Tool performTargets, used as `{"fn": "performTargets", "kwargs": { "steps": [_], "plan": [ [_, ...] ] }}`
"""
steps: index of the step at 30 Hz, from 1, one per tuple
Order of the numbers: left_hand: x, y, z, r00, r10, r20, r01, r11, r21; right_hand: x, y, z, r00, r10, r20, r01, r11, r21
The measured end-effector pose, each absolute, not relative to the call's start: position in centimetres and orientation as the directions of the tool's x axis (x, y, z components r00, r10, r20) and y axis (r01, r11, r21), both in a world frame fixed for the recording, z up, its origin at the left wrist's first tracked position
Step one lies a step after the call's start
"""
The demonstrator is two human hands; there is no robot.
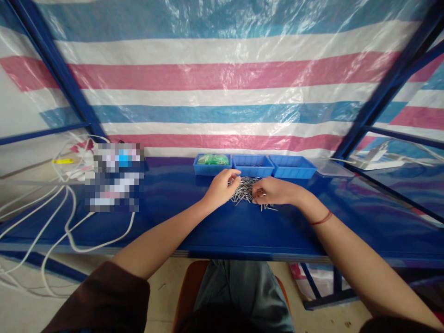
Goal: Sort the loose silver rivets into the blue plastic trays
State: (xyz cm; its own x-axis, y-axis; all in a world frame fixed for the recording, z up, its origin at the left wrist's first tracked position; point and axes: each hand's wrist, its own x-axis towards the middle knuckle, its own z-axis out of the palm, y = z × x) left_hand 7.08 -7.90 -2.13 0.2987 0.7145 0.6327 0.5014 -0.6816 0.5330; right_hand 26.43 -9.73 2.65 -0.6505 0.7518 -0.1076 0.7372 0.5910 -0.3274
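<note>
A pile of thin silvery metal pins (245,188), possibly rivets, lies on the blue table (166,199). At its left side is my left hand (222,188), fingers curved and thumb apart from the forefinger, touching or just above the pins. My right hand (272,190) is at the pile's right side with fingers curled inward and closed; whatever they hold is hidden. A few loose pins (268,207) lie just below that hand. Behind the pile, a blue bin (252,171) has a few small pieces in it.
Left of the middle bin stands another blue bin (212,170) with green plastic bags (213,159); a third blue bin (294,172) is at the right. White cables (72,231) hang over the table's left end beside a blurred patch. Blue metal posts (65,83) frame a striped sheet (222,74).
</note>
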Motion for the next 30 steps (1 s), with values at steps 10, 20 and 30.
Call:
{"fn": "performTargets", "kwargs": {
  "steps": [10,20,30],
  "plan": [
    [7.2,-8.4,-1.8,0.389,0.701,0.598,0.515,-0.704,0.489,25.2,-10.1,2.2,-0.621,0.784,-0.004,0.771,0.61,-0.182],
    [7.2,-8.7,-1.6,0.462,0.682,0.567,0.491,-0.729,0.477,25.6,-9.5,1.6,-0.636,0.76,0.136,0.723,0.648,-0.241],
    [7.2,-8.6,-1.5,0.386,0.739,0.553,0.431,-0.674,0.6,25.2,-9.7,2.3,-0.442,0.785,0.434,0.517,0.618,-0.592]
  ]
}}
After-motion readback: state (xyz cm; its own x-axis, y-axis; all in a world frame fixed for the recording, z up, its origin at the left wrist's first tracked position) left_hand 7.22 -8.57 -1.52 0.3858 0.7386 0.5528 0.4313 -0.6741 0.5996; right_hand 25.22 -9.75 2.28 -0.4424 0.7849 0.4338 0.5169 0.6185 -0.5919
